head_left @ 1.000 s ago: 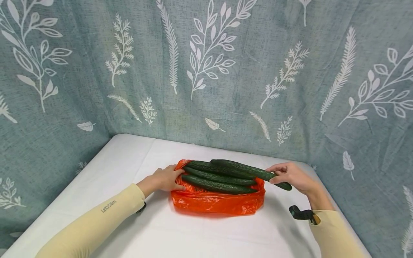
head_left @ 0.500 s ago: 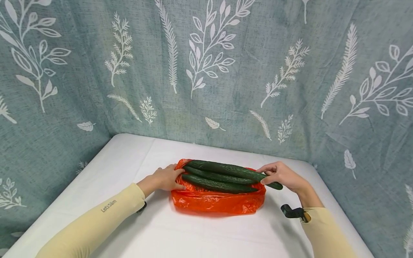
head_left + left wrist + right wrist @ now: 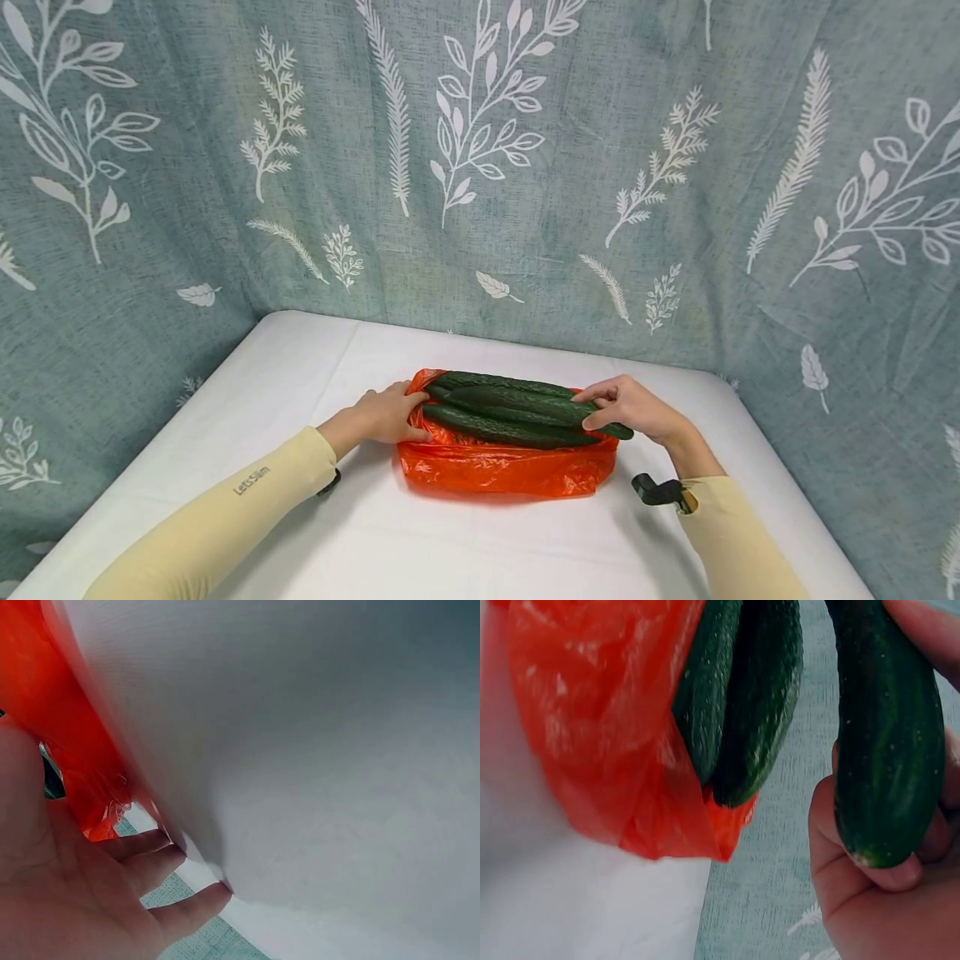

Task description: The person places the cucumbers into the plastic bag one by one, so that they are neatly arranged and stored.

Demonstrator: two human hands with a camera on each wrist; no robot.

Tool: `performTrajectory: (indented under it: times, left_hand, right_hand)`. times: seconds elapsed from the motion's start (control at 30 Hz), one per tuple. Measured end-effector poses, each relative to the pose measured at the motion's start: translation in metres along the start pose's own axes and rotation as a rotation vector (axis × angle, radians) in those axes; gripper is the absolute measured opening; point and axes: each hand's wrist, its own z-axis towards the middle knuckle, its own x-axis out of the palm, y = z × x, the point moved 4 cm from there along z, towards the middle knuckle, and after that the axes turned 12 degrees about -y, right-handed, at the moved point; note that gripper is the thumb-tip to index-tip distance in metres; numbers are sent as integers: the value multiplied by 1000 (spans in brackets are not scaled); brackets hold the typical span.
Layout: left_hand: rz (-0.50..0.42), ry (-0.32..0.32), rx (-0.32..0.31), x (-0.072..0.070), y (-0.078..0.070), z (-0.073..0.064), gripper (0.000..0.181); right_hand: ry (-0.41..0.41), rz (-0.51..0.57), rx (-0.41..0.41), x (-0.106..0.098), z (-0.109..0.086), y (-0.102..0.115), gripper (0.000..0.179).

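Observation:
A red plastic bag (image 3: 502, 477) lies on its side with its mouth facing up, and dark green cucumbers (image 3: 502, 429) lie lengthwise in it. My right hand (image 3: 637, 410) grips one cucumber (image 3: 889, 742) near its right end, thumb on the near side and fingers on the far side. This cucumber lies over the others in the head view, its tip past the bag's right end. My left hand (image 3: 386, 414) rests at the bag's left end, thumb and forefinger apart on the plastic. In the left wrist view its other fingers (image 3: 191, 911) reach out straight, tips at the white tabletop.
The white table (image 3: 390, 542) surrounds the bag. A grey-green curtain (image 3: 480, 250) with white leaf prints hangs behind it and at both sides. A black wrist camera (image 3: 656, 490) sticks out below my right wrist.
My right hand has moved left and slightly nearer, bringing the gripped cucumber over the middle of the pile. The left hand and the bag have stayed nearly still.

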Motion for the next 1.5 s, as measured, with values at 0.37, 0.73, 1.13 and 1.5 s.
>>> performTrajectory:
  times: [0.37,0.73,1.13,1.5]
  left_hand:
    - [-1,-4,-8,-4,-4,-3,80]
    - [0,-30,1,-3,-5,-1,81]
    - [-15,-30,-19,-3,-3,-1,84]
    - [-33,-43,-19,-3,-6,-1,86]
  right_hand:
    - [8,-13,-3,19,10,4,45]
    - [7,-46,-18,31,18,4,44]
    - [23,-134,-45,38,23,-2,44]
    - [-2,-193,-86,45,19,-1,43]
